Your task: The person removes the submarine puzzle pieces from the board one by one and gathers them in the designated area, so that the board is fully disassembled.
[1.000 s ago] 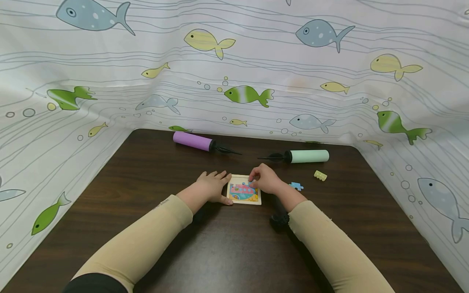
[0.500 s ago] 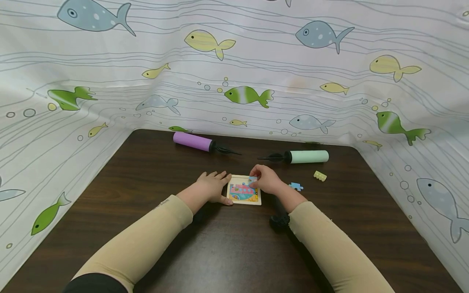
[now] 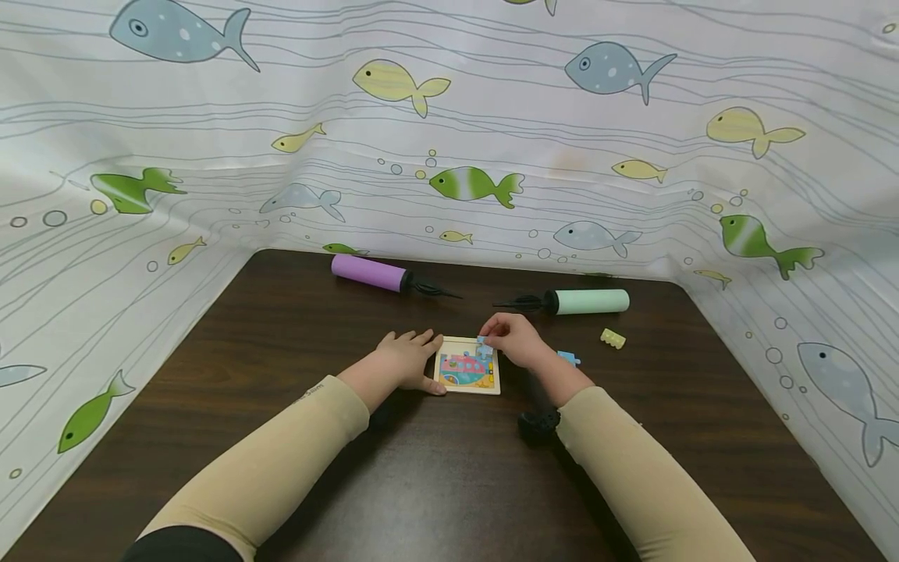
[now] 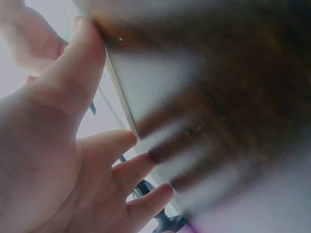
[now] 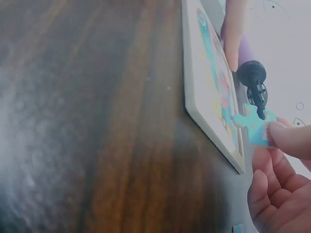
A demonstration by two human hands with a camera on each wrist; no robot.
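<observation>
A wooden puzzle tray (image 3: 469,390) with a pink submarine picture lies on the dark table, its picture partly filled in. My left hand (image 3: 409,363) rests at the tray's left edge, fingers spread, thumb (image 4: 82,53) touching the near corner. Over the tray's upper right corner, my right hand (image 3: 515,339) pinches a light blue jigsaw piece (image 5: 256,127) between thumb and fingers. In the right wrist view that piece is tilted, its knob close over the tray's rim. Another blue jigsaw piece (image 3: 570,358) lies on the table right of my right hand, partly covered by the wrist.
Behind the tray lie a purple hand pump (image 3: 368,272) and a mint green hand pump (image 3: 593,301), their black nozzles pointing inward. A small pale yellow toy block (image 3: 613,338) sits at the right. A fish-print curtain (image 3: 492,117) stands along the table's back and sides.
My right hand has shifted its grip to the upper end of the jigsaw piece, so more of it shows over the tray's upper right corner. The left hand stays in place.
</observation>
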